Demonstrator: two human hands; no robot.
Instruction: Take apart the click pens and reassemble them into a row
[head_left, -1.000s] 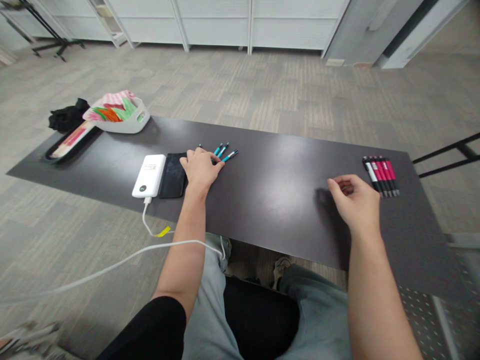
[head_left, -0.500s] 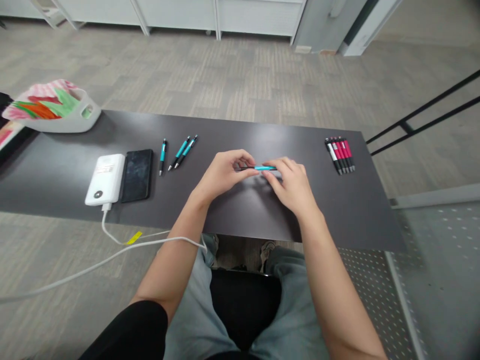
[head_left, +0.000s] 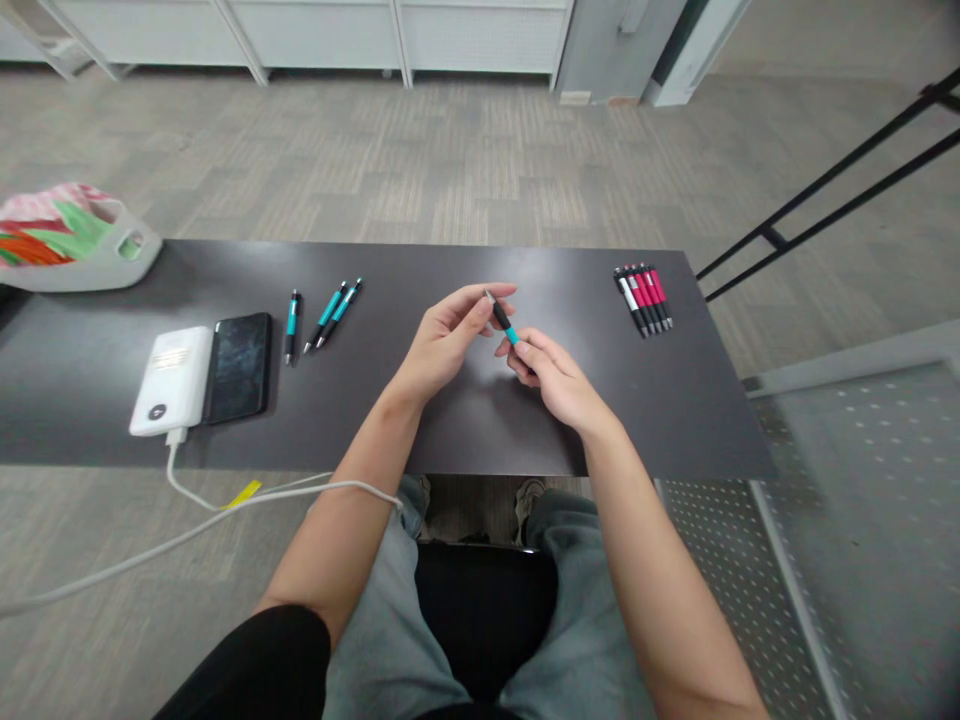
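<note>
**Both hands on one teal pen above the dark table**

At the far left I see a white plastic basket (head_left: 82,275) with rounded corners, stuffed with soft cloth in pink, green and orange. Next comes a smooth white power bank (head_left: 171,380), with a white cable (head_left: 360,487) running off its near end and over the edge. A glossy black phone (head_left: 238,366) lies flat just beside it. Three teal pens (head_left: 326,318) lie loose farther along, slim with black tips.

At the middle, my left hand (head_left: 442,345) pinches the dark upper end of the teal pen (head_left: 501,316), thumb and fingertips closed on it. The pen slants down into my right hand (head_left: 551,375), whose fingers are curled shut round the lower end. It is held just above the matte, dark brown table (head_left: 675,400). Near the right edge a tight row of red pens (head_left: 645,298) lies side by side.
</note>
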